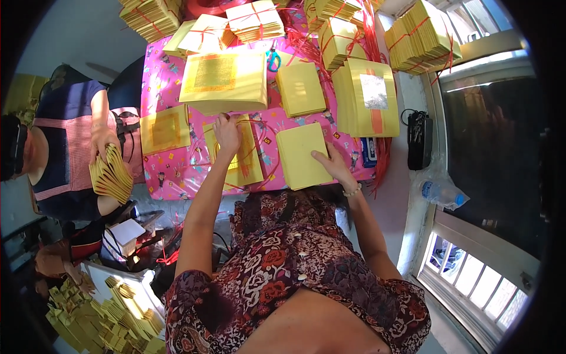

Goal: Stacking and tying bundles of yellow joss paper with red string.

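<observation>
My left hand (228, 137) has its fingertips drawn together at the front edge of a thick stack of yellow paper (236, 106); what they pinch, if anything, is hidden. Beneath that hand lies a yellow sheet with a gold square (247, 158), crossed by a loose loop of thin red string (275, 154). My right hand (335, 166) grips the right edge of a stack of plain yellow paper (300, 154), thumb on top and the other fingers mostly out of sight at its side. Another gold-square sheet (166, 131) lies at the left.
Tied yellow bundles (255, 20) line the back of the pink patterned table (168, 183). Teal scissors (273, 60) lie behind the stacks. Red strings (383, 162) hang at the right edge, near a plastic bottle (442, 193). At left, a co-worker's hand (105, 141) holds fanned yellow paper (112, 177).
</observation>
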